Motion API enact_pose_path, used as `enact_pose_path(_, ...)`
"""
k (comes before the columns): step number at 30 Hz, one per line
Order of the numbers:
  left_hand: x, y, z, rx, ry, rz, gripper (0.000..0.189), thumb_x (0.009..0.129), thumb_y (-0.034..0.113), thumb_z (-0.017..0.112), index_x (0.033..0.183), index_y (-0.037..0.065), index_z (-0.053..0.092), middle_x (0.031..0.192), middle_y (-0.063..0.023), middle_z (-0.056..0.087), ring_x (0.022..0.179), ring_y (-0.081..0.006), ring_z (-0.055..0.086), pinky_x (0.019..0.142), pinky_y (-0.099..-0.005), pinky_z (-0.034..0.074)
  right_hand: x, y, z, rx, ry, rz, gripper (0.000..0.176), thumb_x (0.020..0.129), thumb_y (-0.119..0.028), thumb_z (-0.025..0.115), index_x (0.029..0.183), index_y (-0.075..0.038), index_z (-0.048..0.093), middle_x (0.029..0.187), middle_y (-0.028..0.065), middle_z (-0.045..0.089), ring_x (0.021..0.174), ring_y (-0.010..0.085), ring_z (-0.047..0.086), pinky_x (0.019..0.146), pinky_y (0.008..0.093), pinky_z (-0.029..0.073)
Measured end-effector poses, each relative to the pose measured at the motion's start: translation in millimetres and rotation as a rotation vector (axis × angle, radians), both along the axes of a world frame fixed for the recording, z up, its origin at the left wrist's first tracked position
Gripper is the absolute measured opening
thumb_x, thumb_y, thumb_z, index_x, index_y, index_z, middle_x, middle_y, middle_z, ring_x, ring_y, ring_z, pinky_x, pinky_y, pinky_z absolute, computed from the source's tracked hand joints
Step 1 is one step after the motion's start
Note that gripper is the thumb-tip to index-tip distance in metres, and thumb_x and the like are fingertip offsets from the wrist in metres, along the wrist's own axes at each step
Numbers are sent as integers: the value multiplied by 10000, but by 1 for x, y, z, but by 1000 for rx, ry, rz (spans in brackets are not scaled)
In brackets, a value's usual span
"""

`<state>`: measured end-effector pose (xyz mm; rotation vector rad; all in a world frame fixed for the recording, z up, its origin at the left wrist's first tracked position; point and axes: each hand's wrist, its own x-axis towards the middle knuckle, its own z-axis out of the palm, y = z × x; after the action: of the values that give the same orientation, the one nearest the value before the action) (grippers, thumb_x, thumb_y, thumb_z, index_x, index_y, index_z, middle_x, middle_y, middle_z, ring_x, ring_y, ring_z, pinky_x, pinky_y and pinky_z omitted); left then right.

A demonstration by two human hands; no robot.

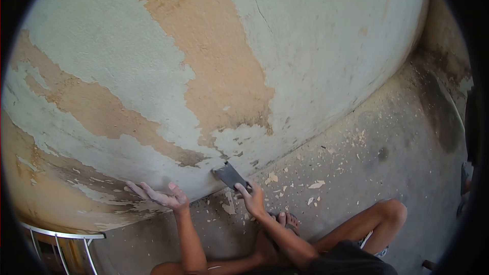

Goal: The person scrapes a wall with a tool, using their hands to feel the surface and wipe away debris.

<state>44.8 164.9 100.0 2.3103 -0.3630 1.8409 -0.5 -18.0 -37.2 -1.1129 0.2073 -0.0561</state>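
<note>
— Scraping, I'd say: the right hand (253, 199) is closed round the scraper (230, 175), its blade on the wall (316, 46) at the hand's eleven o'clock, below the bare patch (224, 71).
— And the left hand (160, 194)?
— Spread flat on the wall, holding nothing, at the blade's eight o'clock. The next push likely calls for a shallow blade angle.

Bare floor (397, 122) open rightward; wall (316, 46) hard ahead (metal rack (61, 237) low left)

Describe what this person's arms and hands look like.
Both arms are bare, no sleeves showing. The left hand and right hand wear no gloves; no watch or ring is visible. The left fingers look dusty.
</note>
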Motion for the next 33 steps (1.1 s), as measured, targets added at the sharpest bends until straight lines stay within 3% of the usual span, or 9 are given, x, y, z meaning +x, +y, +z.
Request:
enact_pose_path(7, -6, -19, 1, 28, 136, 40, 684, 964, 368, 509, 1538, 73, 282, 1613, -262, 142, 1484, -509, 62, 1158, -667, 97, 38, -17, 96, 82, -226, -21, 312, 931, -157, 703, 1177, 24, 639, 904, 80, 693, 708, 122, 656, 597, 276, 552)
enact_pose_path(11, -4, -19, 0, 11, 145, 0, 658, 968, 423, 462, 1515, 76, 348, 1610, -274, 141, 1482, -515, 59, 1155, -673, 86, 9, -10, 6, -170, -69, -25, 306, 932, -162, 702, 1166, 27, 643, 899, 76, 696, 736, 132, 680, 606, 269, 553)
enact_pose_path(13, 1, -19, -2, 19, 147, 17, 654, 970, 436, 446, 1509, 75, 362, 1612, -267, 143, 1483, -512, 58, 1155, -675, 82, 9, -12, 15, -77, -33, -50, 305, 934, -164, 701, 1164, 28, 644, 903, 80, 696, 743, 139, 687, 606, 267, 555)
enact_pose_path(19, -7, -12, 3, 4, 108, 29, 651, 991, 450, 434, 1505, 56, 366, 1612, -253, 157, 1487, -496, 84, 1160, -663, 101, 31, -16, 122, 200, -161, 14, 320, 938, -179, 700, 1178, 24, 640, 944, 89, 692, 757, 151, 698, 600, 275, 563)
enact_pose_path(23, -6, -4, 6, 27, 141, 54, 650, 985, 478, 439, 1514, 108, 362, 1612, -266, 144, 1487, -504, 64, 1153, -680, 83, 1, -9, 15, 130, 44, -50, 293, 959, -143, 664, 1183, 43, 620, 928, 77, 687, 783, 134, 689, 600, 265, 554)
enact_pose_path(26, -4, -17, -4, 13, 174, 54, 639, 987, 459, 454, 1509, 100, 373, 1608, -274, 142, 1484, -508, 73, 1147, -691, 87, 5, -21, 35, -89, -99, -204, 281, 970, -145, 649, 1176, 42, 607, 915, 75, 682, 768, 119, 673, 598, 260, 543)
enact_pose_path(28, -6, -17, -10, 42, 160, 40, 640, 984, 440, 470, 1513, 95, 367, 1605, -280, 149, 1481, -514, 82, 1146, -692, 93, 23, -40, 90, 98, -170, -62, 308, 967, -161, 657, 1194, 37, 595, 916, 78, 677, 752, 112, 661, 594, 262, 537)
enact_pose_path(31, -4, -22, -4, 74, 146, 53, 639, 988, 451, 454, 1511, 95, 369, 1600, -281, 166, 1478, -517, 94, 1150, -686, 94, 33, -48, 103, 189, -172, -29, 328, 965, -161, 661, 1217, 36, 588, 920, 82, 674, 752, 112, 661, 588, 260, 535)
enact_pose_path(33, -1, -25, -1, 57, 126, 39, 631, 991, 461, 440, 1502, 95, 383, 1596, -284, 181, 1477, -515, 108, 1153, -679, 94, 20, -43, 59, 148, -114, -49, 329, 963, -144, 658, 1232, 32, 585, 935, 84, 674, 747, 110, 654, 586, 252, 535)
